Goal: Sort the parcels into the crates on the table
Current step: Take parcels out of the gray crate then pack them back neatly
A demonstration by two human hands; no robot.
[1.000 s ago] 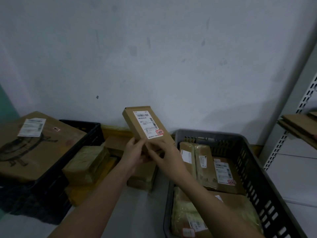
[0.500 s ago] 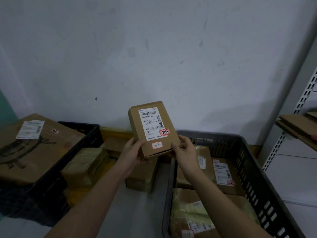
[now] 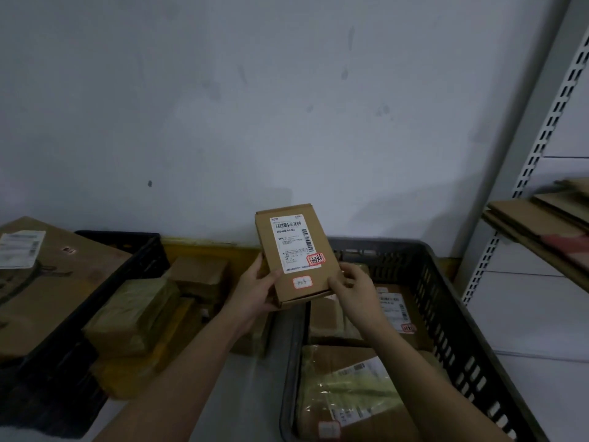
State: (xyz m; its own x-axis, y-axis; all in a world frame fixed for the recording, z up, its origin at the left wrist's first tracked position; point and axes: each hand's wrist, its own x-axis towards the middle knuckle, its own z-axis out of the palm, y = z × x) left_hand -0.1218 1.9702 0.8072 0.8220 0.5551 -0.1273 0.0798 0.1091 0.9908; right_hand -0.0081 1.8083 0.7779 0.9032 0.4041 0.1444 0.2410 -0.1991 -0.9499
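I hold a small flat cardboard parcel [image 3: 294,253] up in front of me, its white shipping label and red stamp facing me. My left hand [image 3: 258,287] grips its lower left edge from below. My right hand [image 3: 352,287] pinches its lower right corner. Beneath and to the right stands a grey slotted crate [image 3: 446,317] holding several labelled parcels. A black crate [image 3: 127,260] stands at the left with a large cardboard box [image 3: 41,291] lying across it.
Several taped brown parcels [image 3: 140,311] are piled on the table between the two crates, against a yellow strip along the wall. A white metal shelf upright [image 3: 538,148] rises at the right, with flattened cardboard [image 3: 541,224] on its shelf.
The parcel has been turned upright so its label faces me squarely. My right hand shifted from the parcel's front to its lower right corner.
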